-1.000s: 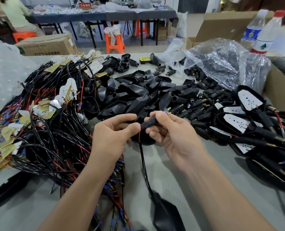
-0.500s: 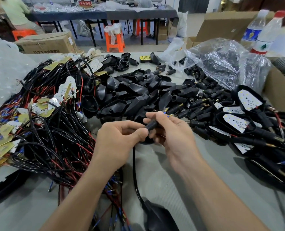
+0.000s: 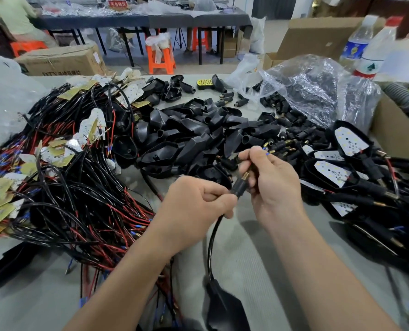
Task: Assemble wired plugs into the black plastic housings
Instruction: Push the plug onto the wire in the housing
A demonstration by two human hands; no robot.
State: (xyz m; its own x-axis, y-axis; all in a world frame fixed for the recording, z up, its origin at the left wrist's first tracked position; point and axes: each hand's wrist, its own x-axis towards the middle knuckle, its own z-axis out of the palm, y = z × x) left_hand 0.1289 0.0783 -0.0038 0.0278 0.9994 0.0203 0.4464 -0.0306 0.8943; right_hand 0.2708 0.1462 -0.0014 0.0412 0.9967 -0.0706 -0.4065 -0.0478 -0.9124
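Observation:
My left hand (image 3: 200,201) grips a black cable (image 3: 212,244) just behind a small black plug sleeve with a brass threaded tip (image 3: 240,183). My right hand (image 3: 270,180) pinches the wire ends that come out past that tip; a blue terminal shows above its fingers. The cable runs down to a black housing (image 3: 223,304) lying near the table's front edge. A heap of loose black housings (image 3: 194,137) lies just beyond my hands. To the left sprawls a tangle of red and black wired boards (image 3: 74,177).
Assembled housings with white LED boards (image 3: 342,158) pile up at the right. Small black plugs (image 3: 292,137) spill from a clear plastic bag (image 3: 318,89). Two bottles (image 3: 368,53) and a cardboard box (image 3: 394,132) stand at the far right. A person sits at another table (image 3: 151,17) behind.
Both hands have shifted right and apart a little. The plug sleeve has slid down the wire toward my left hand, and the brass tip now shows between the hands. The lower housing moved right.

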